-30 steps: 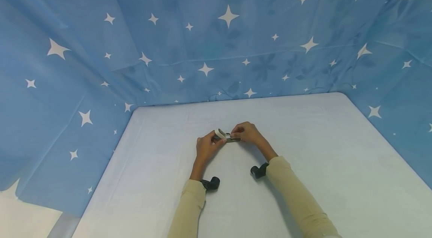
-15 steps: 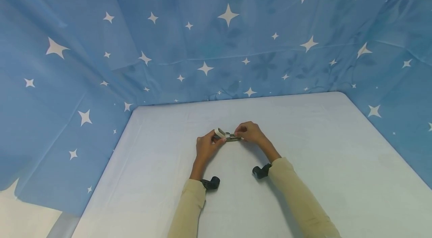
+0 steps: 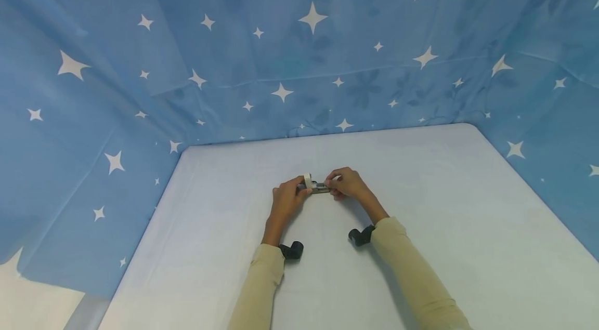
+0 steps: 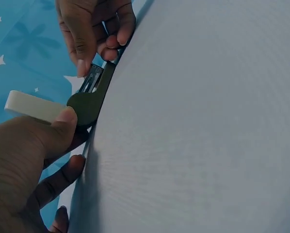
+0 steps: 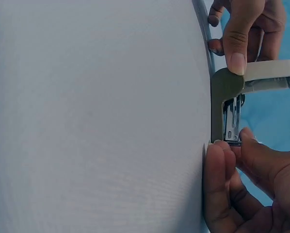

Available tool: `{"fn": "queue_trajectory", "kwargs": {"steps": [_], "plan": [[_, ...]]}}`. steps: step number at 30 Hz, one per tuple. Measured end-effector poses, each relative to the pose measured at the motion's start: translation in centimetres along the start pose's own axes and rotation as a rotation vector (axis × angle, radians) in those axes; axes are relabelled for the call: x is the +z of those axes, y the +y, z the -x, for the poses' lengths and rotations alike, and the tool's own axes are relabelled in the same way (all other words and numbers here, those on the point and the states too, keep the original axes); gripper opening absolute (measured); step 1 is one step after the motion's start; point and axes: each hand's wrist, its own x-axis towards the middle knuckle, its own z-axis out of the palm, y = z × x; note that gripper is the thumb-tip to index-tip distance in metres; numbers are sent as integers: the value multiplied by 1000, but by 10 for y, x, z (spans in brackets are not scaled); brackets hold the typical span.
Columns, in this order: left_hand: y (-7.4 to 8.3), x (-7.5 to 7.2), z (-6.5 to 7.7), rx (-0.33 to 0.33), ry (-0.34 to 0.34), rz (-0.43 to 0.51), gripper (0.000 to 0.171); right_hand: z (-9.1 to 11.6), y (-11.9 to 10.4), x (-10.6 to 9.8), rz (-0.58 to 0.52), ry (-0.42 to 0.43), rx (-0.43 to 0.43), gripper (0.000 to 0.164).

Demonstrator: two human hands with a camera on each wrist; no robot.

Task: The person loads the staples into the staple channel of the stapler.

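A small stapler [image 3: 320,188] lies sideways between both hands near the middle of the table. Its cream top cover [image 5: 271,76] is swung up, standing roughly at a right angle to the dark green base [image 5: 217,107]. That exposes the metal staple magazine [image 5: 232,119]. My left hand [image 3: 286,200] grips the hinge end, its thumb pressing the green side in the left wrist view. At the front end, the thumb and fingers of my right hand [image 3: 347,183] pinch the tip of the magazine and base. Whether staples sit in the magazine, I cannot tell.
A white-covered table [image 3: 224,226] spreads under both arms. Blue star-patterned cloth [image 3: 243,60] hangs behind it and along its sides. A dark wrist camera [image 3: 292,250] is strapped to the left wrist, another camera [image 3: 361,236] to the right.
The stapler's cream cover has tipped from leaning left to nearly upright. My right fingers have shifted slightly right along the magazine to its front end. My left hand keeps its grip.
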Motion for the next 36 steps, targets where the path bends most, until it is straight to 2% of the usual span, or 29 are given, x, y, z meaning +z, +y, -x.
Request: {"fn": "queue_trajectory", "kwargs": {"steps": [9,16,18,20,25,31,33,36], "plan": [[7,-4,-5,9,-61,30,34,4,2,6,-90,11,28,18],[-5,3,-2,51,-20,168,38,7,3,9,-166,19,55,20],[-5,4,-1,68,-13,175,38,6,3,9,-168,25,52,19],[-2,3,-2,87,-8,145,37,6,4,8,-179,35,50,18],[13,0,-8,57,-33,-14,35,3,6,6,-203,57,19,20],[31,-5,-14,51,-90,-201,17,5,3,4,-207,58,28,58],[35,-7,-15,45,-99,-229,10,5,1,4,-195,52,39,66],[36,-6,-14,38,-100,-237,7,6,0,5,-158,52,54,67]]}}
